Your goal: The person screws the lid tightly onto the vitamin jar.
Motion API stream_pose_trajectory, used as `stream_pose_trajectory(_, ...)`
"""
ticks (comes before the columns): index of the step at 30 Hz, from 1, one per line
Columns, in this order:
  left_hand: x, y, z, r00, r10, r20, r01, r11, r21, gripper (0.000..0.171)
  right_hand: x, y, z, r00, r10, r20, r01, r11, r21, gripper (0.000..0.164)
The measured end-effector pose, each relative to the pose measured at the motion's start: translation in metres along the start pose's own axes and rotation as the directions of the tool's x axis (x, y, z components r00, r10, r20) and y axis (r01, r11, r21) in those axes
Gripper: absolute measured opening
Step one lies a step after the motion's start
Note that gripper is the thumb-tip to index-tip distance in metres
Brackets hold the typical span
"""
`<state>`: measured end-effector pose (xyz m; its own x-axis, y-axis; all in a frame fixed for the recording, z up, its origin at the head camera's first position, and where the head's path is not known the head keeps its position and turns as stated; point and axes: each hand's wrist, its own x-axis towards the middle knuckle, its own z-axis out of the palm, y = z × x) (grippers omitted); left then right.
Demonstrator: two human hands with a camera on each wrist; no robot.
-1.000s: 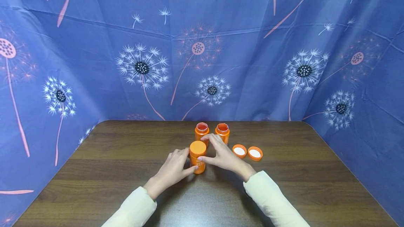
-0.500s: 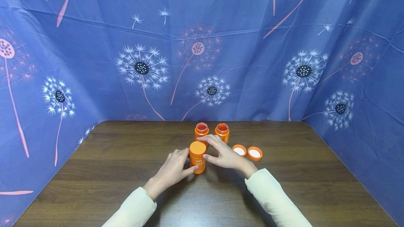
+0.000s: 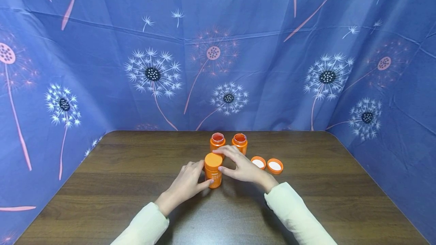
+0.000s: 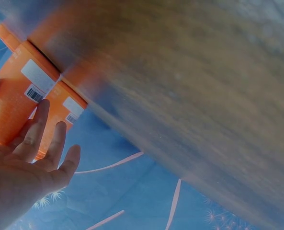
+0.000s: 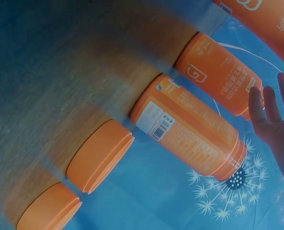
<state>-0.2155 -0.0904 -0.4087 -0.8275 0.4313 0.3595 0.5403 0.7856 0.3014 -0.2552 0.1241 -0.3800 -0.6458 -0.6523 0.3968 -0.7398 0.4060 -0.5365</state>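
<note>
An orange screw-cap bottle (image 3: 214, 179) stands upright on the table in the head view, its orange cap (image 3: 213, 160) on top. My left hand (image 3: 185, 182) holds its body from the left, the thumb across the front. From the right, my right hand (image 3: 242, 169) grips around the cap, thumb at the near right side and index finger at the back. In the left wrist view, the fingers of the left hand (image 4: 22, 167) are spread beside the bottle. The right wrist view shows part of that bottle (image 5: 271, 24) above the right hand (image 5: 280, 115).
Behind stand two uncapped orange bottles, the left one (image 3: 217, 141) and the right one (image 3: 240, 145). To the right, two removed caps, one nearer (image 3: 258, 163) and one farther right (image 3: 275, 166), lie with white insides up. A blue patterned cloth (image 3: 272, 86) hangs around the wooden table (image 3: 119, 162).
My right thumb has shifted from the bottle's front to the cap's right side, and the index finger has moved left behind the cap. My left hand has stayed put.
</note>
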Motion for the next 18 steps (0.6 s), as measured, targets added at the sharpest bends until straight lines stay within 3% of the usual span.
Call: stream_pose_trajectory(18,0.001,-0.001,0.001,1.0,-0.011,0.008,0.011,1.0,0.0,0.044,-0.001,0.001,0.011,0.994,0.077,-0.08,-0.079,0.997,-0.016,0.047)
